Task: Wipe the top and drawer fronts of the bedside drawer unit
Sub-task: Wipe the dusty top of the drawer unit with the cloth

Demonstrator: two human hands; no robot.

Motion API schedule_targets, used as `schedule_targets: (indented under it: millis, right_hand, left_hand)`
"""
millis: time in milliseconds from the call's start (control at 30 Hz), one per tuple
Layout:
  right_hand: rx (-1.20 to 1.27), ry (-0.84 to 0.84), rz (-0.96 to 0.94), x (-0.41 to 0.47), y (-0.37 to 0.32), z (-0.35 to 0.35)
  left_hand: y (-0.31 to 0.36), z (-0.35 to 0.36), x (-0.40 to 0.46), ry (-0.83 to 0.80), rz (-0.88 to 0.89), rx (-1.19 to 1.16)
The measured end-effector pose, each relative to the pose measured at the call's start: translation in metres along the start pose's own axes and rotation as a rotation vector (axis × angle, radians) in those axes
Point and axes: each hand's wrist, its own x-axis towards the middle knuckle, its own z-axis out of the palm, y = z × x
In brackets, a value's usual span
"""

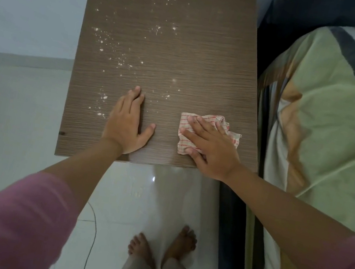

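Observation:
The brown wood-grain top of the bedside drawer unit (196, 55) fills the upper middle of the view, seen from above. White crumbs or powder specks (113, 46) are scattered over its left and far parts. My left hand (126, 123) rests flat on the top near the front edge, fingers straight. My right hand (211, 149) presses with spread fingers on a crumpled white cloth with red checks (209, 121) at the front right of the top. The drawer fronts are hidden below the top.
A bed with a green, grey and orange cover (326, 135) runs along the right side, close to the unit. White wall lies to the left and behind. Glossy white floor tiles (137, 198) and my bare feet (163, 242) are below the front edge.

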Motion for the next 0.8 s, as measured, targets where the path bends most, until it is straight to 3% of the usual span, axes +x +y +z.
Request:
schedule_targets:
  millis: [133,333,533,667,800]
  right_hand:
    - [0.016,-0.036,0.055,-0.012,-0.014,0.001]
    - [0.036,-0.295,0.152,-0.038,-0.041,-0.012]
    - [0.136,-0.477,0.186,-0.035,-0.062,-0.062]
    - [0.057,-0.336,0.218,0.006,-0.049,-0.094]
    - [0.149,-0.199,0.274,0.072,-0.021,-0.113]
  left_hand:
    - [0.000,0.001,0.001,-0.054,0.021,0.078]
    - [0.010,-0.014,0.002,-0.262,-0.038,0.209]
    - [0.024,-0.041,-0.033,-0.291,-0.080,0.071]
    - [0.012,-0.054,-0.023,-0.265,-0.024,0.027]
    - [-0.005,-0.061,0.030,-0.227,-0.001,0.009]
